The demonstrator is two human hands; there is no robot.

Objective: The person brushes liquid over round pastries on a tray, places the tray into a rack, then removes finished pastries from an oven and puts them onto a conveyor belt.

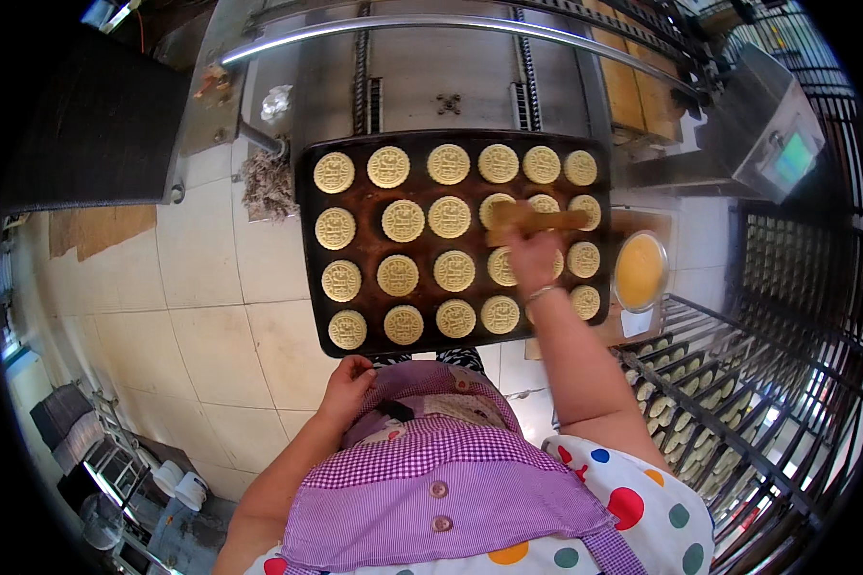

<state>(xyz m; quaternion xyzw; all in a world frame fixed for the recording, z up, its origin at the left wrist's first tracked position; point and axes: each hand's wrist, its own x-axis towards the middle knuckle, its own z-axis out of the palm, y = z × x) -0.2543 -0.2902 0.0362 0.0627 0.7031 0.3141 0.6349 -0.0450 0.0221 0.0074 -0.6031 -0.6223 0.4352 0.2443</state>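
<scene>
Rows of round, stamped, pale-yellow pastries (449,218) lie on a dark baking tray (374,264). Over the right-hand part of the tray, my right hand (532,257) grips a wooden pastry brush (547,220), its handle pointing right. Motion blurs the brush, and its head and my hand cover some of the pastries. My left hand (352,379) hangs by the tray's near left edge, in front of my apron, with its fingers curled in and nothing visible in them. A clear bowl of yellow-orange liquid (641,271) stands just right of the tray.
Beyond the tray runs a metal machine bed (441,72) with a crossing rail (451,21). A control box with a lit screen (794,156) stands at the far right. Nearer, a black rack (738,412) holds trays of pastries. A mop head (268,184) rests left of the tray.
</scene>
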